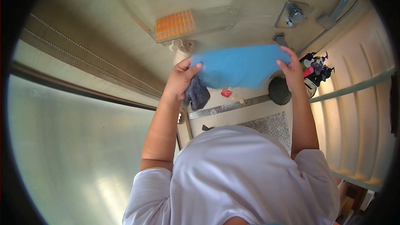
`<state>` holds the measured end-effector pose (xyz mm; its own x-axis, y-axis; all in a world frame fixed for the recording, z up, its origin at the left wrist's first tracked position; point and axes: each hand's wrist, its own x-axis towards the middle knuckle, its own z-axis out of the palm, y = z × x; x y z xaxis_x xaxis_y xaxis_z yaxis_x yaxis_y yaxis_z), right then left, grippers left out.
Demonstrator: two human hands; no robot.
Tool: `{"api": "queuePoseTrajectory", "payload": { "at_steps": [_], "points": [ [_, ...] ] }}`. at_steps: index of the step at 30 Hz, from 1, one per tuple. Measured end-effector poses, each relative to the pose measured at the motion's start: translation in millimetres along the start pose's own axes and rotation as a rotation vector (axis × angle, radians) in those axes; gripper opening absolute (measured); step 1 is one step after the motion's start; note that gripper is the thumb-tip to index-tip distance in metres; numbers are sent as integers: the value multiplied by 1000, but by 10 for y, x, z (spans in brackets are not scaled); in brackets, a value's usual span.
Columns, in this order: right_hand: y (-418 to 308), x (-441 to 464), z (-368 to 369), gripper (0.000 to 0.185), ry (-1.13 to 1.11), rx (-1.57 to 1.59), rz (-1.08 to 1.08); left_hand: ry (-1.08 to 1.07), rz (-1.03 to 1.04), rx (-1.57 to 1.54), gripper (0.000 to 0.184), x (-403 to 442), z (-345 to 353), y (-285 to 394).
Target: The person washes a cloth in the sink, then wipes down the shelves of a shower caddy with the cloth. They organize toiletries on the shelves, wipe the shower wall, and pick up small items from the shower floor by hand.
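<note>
A light blue cloth [237, 66] is stretched out between my two hands, slightly blurred. My left hand [182, 77] pinches its left end between thumb and fingers. Below that hand hangs a dark grey-blue cloth [197, 94], which appears caught in the same hand's lower fingers. On the other side, my right hand [292, 67] grips the blue cloth's right end, thumb in front and fingers behind. The blue cloth hides part of the wall and floor behind it.
An orange ridged item [175, 25] sits on a wall shelf [214, 21]. Shower controls [295, 15] and a hand shower [338, 11] are at right, above several bottles [318, 67]. Below are a dark round object [279, 91], a floor drain [229, 106] and a pebbled mat [271, 126]. Glass panel [83, 141] stands left.
</note>
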<state>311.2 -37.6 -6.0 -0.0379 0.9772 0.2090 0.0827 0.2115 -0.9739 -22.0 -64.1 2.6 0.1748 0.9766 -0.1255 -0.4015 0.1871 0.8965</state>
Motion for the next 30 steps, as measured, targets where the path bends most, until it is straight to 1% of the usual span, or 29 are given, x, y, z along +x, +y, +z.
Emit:
{"api": "queuePoseTrajectory", "payload": {
  "at_steps": [1,4,6,7,8,10,12,13,14,16,17,19,20,23,24,26,27,28,30],
  "points": [
    [19,-30,9,40,-24,32,19,-3,-22,-3,21,2,-13,10],
    [-61,-46,28,46,-412,-799,418,-121,-45,294,18,92,2,-50],
    [129,-96,179,50,-395,-842,-176,-284,-47,572,17,172,163,-105],
    [23,-75,370,49,-447,-735,-344,-364,-47,710,16,208,256,-131],
    [-87,-55,585,49,-498,-622,-509,-424,-4,795,17,241,341,-145],
    [-134,-90,841,46,-604,-300,-140,-542,85,969,18,303,452,-128],
    [-82,-91,900,42,-657,-178,67,-504,83,960,17,333,465,-68],
    [28,-79,885,39,-667,-220,88,-485,82,956,17,343,468,-47],
    [102,-70,865,36,-676,-262,111,-433,97,903,18,345,447,-46],
    [140,-79,823,31,-618,-245,222,-328,123,795,19,333,359,-63],
    [161,-94,813,29,-590,-237,276,-144,27,640,21,330,297,-89],
    [216,-134,789,26,-400,-12,348,220,-154,318,26,351,107,-181],
    [230,-128,793,25,-303,99,380,281,-255,59,45,370,-130,-294],
    [189,-62,848,27,-226,98,252,412,-249,-25,45,248,-427,-501],
    [192,-14,906,27,-257,7,196,384,-133,-50,45,217,-550,-560],
    [189,134,1131,28,-315,-170,85,505,-48,-165,44,116,-543,-352],
    [148,198,1287,29,-355,-174,37,567,-4,-225,43,63,-546,-280],
    [99,270,1475,31,-397,-179,-15,596,-17,-292,44,28,-600,-273],
    [60,419,1856,33,-371,-209,-9,650,-34,-423,46,-16,-764,-296]
  ]
}}
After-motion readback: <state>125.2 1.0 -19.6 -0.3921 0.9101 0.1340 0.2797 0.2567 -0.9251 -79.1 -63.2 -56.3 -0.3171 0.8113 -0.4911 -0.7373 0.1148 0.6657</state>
